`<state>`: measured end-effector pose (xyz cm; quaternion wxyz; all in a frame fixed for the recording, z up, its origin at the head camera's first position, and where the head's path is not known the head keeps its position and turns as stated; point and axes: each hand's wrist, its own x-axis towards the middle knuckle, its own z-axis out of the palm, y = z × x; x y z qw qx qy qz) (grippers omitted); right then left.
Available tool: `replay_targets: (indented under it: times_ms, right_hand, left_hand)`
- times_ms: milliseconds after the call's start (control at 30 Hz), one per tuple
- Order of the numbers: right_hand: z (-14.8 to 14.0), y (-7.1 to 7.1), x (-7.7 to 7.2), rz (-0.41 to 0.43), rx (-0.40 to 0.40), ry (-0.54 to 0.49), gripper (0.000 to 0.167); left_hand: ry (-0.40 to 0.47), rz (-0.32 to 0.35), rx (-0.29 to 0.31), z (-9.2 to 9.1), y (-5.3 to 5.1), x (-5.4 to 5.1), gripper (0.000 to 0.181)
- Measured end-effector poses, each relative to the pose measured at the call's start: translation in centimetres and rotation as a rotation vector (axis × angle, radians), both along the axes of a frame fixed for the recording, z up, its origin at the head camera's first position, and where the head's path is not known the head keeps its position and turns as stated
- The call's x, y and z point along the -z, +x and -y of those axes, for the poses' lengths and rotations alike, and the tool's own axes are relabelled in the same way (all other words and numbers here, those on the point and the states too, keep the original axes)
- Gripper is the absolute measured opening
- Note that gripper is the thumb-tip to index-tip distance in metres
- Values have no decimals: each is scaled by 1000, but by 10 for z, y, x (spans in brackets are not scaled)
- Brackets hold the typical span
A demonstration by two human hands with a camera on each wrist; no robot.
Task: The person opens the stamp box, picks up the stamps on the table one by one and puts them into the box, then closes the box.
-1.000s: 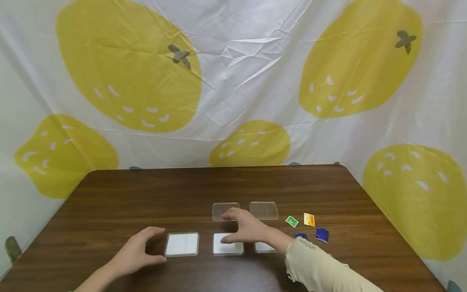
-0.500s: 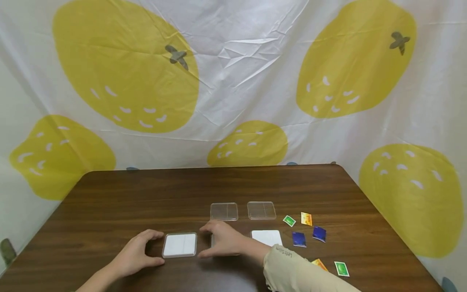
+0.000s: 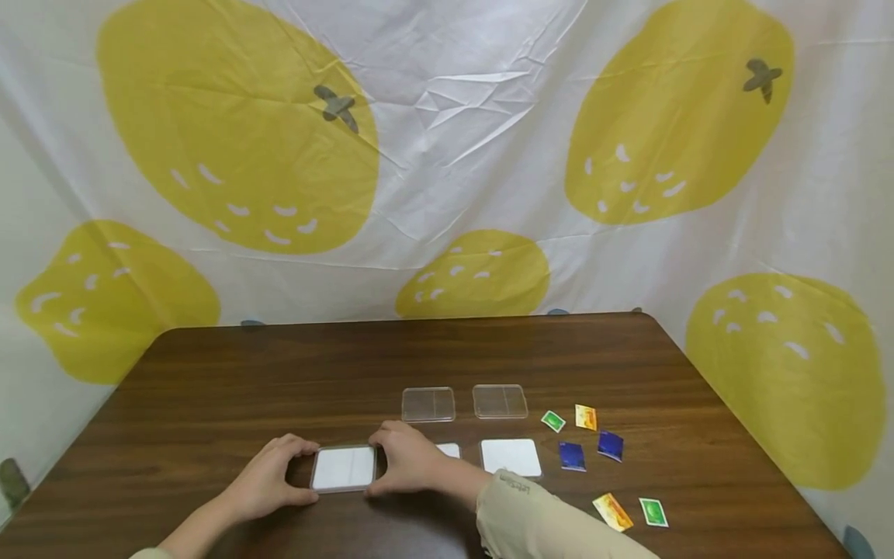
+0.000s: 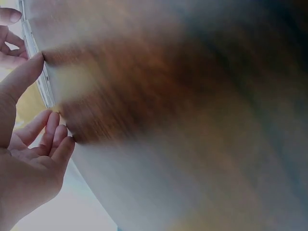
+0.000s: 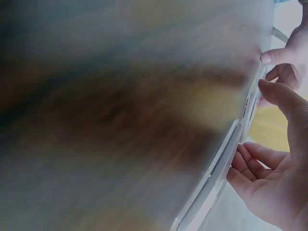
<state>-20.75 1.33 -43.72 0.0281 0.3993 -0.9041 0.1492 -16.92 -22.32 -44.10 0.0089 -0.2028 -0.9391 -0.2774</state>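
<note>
A clear case with a white insert (image 3: 344, 468) lies flat on the table between the two hands. At its left side is my left hand (image 3: 268, 483), thumb by the near corner and fingers by the far one. My right hand (image 3: 408, 460) is at its right side in a similar spread pose and partly covers a second white case (image 3: 449, 450). In the left wrist view my left hand (image 4: 33, 149) has its fingertips down beside a case edge. The right wrist view shows my right hand (image 5: 274, 168) with fingertips close to the case edges. Whether either hand presses the case is unclear.
Farther back lie two clear covers (image 3: 428, 404) (image 3: 500, 401). A third white case (image 3: 511, 457) is right of the right hand. Several small green, orange and blue packets (image 3: 572, 456) are scattered right of it. A lemon-print curtain (image 3: 475, 155) hangs behind the table (image 3: 279, 373).
My right hand has moved left, from over the middle case to the right side of the leftmost one, uncovering the third case and more packets. The left hand has stayed nearly in place.
</note>
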Motion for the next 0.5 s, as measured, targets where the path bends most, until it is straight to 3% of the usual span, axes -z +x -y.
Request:
replay_targets:
  times_ms: [500]
  right_hand:
    - [9,-3,0,-19,19,48,53]
  left_hand:
    - [34,-12,-21,-2,0,4,53]
